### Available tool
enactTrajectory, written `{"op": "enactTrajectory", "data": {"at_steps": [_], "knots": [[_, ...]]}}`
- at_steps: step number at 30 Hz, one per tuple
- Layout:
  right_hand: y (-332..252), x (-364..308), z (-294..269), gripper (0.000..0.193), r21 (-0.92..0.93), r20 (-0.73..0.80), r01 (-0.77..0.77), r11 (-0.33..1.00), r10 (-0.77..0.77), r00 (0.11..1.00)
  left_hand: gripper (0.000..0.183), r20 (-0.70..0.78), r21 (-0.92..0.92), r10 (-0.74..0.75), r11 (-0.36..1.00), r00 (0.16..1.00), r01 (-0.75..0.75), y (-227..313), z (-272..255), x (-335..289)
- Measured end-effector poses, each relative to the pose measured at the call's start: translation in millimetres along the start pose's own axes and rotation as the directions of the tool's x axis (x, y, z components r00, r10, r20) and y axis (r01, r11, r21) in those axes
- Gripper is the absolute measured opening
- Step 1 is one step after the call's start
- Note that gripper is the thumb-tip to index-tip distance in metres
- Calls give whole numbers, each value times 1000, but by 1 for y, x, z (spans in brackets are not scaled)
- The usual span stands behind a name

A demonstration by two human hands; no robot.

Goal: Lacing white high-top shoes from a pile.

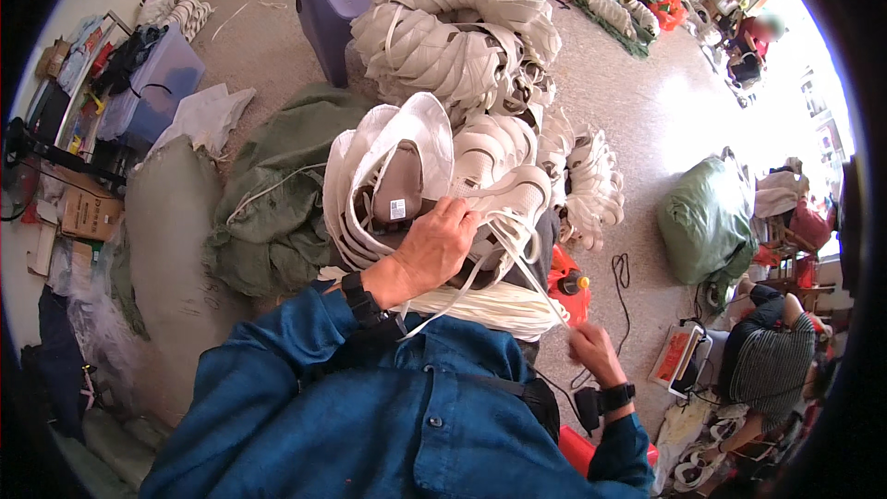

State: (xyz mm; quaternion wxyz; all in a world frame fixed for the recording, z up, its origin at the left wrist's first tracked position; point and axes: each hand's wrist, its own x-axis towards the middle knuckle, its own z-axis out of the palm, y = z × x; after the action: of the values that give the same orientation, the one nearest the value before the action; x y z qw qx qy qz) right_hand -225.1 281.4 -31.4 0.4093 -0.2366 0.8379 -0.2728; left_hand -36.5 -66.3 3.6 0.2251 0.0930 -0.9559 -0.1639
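Note:
My left hand (432, 248) is closed on the edge of a white shoe upper (506, 196) in front of my body. White laces (517, 254) hang from that upper in loops. One lace runs taut toward my right hand (596, 353), whose fingers are closed around its end. Beside my left wrist sits a nested stack of white uppers (342, 194), with a brown insole-like piece (399, 180) showing inside. Another pale upper (496, 143) lies just beyond the one I grip. A thick bundle of cream laces (490, 311) rests across my lap.
Large coils of strung white uppers (453, 55) are heaped ahead, near a purple chair (323, 9). Green sacks (277, 185) lie to the left, and a stuffed green bag (707, 217) stands right. A dark-bodied bottle (573, 283) is by a red bag. Other people sit at right.

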Motion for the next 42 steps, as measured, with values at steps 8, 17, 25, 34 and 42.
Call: {"op": "enactTrajectory", "data": {"at_steps": [8,17,25,34,42], "knots": [[152,-27,5,23,-726,-188,-263,635,185,965,29,40,-33,-53,998,998,54,4,-4,4],[-119,46,53,15,-185,-396,627,757,-641,658,33,65,-13,69,998,995,-68,11,0,24],[-138,53,66,21,-13,-227,522,853,-511,829,32,20,-31,52,998,998,-52,7,1,26],[-144,39,21,26,785,47,197,588,-373,927,29,-23,-17,53,998,998,-53,19,2,20],[-128,46,1,21,523,-462,479,705,-238,855,19,-43,174,201,966,979,-190,25,26,22]]}}
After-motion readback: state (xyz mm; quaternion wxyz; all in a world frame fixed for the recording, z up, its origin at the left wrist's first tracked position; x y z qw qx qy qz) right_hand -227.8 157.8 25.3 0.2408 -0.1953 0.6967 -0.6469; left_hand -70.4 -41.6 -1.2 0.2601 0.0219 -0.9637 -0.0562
